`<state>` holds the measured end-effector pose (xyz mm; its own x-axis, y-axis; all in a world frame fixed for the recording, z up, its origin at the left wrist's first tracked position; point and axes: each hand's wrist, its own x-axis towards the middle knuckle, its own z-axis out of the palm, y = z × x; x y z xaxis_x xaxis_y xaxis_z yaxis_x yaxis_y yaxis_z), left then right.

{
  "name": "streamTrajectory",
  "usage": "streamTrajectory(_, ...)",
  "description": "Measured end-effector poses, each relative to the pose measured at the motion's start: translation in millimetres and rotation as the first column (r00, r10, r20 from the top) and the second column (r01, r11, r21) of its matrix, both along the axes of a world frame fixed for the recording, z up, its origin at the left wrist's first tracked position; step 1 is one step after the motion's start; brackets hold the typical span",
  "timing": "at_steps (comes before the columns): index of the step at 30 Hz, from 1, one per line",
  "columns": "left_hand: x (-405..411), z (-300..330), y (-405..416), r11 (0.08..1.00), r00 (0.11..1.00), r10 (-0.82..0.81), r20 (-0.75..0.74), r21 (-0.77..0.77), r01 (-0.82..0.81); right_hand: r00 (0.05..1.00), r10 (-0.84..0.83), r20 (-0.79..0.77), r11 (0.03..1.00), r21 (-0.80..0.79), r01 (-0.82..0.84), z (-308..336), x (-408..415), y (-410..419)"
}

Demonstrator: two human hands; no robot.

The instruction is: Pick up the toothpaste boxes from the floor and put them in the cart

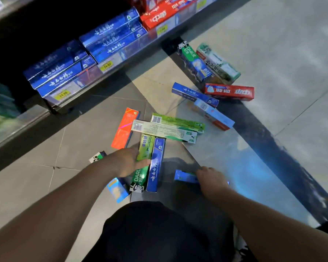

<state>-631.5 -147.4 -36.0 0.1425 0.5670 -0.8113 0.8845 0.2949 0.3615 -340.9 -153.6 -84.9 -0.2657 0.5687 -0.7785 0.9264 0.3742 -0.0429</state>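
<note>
Several toothpaste boxes lie scattered on the tiled floor. My left hand (130, 162) grips a green Darlie box (140, 176) and touches a light green box (146, 146) lying on it; a blue box (155, 165) lies right beside them. My right hand (209, 178) closes its fingers on a small blue box (184, 176) on the floor. An orange box (124, 128) and two green-white boxes (165, 130) lie just beyond. Farther right sit a red box (229, 91), a blue one (194, 94) and a leaning Darlie box (194, 64). No cart is in view.
A low shop shelf (102, 69) along the left and top holds stacked blue boxes (110, 36) and red boxes (159, 16) with yellow price tags. My dark-clothed knee (159, 231) fills the bottom centre. Pale floor tiles (273, 44) stretch away to the right.
</note>
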Motion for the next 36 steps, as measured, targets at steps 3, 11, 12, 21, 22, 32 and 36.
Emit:
streamTrajectory(3,9.7,-3.4,-2.9,0.999,0.997,-0.029,-0.076,-0.040,0.026,0.943,-0.306,-0.127,0.952,-0.049,0.302,19.0,4.3,19.7)
streamTrajectory(11,66.3,-33.9,-2.9,0.990,0.963,0.118,-0.241,0.102,-0.096,0.834,-0.493,-0.249,0.861,0.000,0.509,60.9,5.8,77.6)
streamTrajectory(12,72.0,-37.0,-3.3,0.986,0.959,0.136,-0.248,0.130,-0.106,0.832,-0.496,-0.249,0.858,0.005,0.513,62.6,7.3,80.6)
streamTrajectory(21,92.5,-65.0,-12.5,0.976,0.960,0.208,-0.188,0.110,-0.190,0.786,-0.560,-0.262,0.816,-0.005,0.579,59.9,27.5,87.4)
streamTrajectory(22,87.0,-62.5,-10.1,0.969,0.959,0.245,-0.140,0.075,-0.237,0.782,-0.565,-0.264,0.812,-0.010,0.583,59.5,28.2,89.7)
streamTrajectory(32,30.9,104.7,4.6,0.591,0.498,0.772,0.395,-0.159,-0.791,0.454,-0.711,-0.537,0.625,-0.187,0.758,162.7,-0.2,87.2)
streamTrajectory(36,32.3,215.2,0.9,0.555,0.473,0.776,0.417,-0.095,-0.826,0.486,-0.678,-0.551,0.662,-0.170,0.730,260.8,-6.9,89.3)
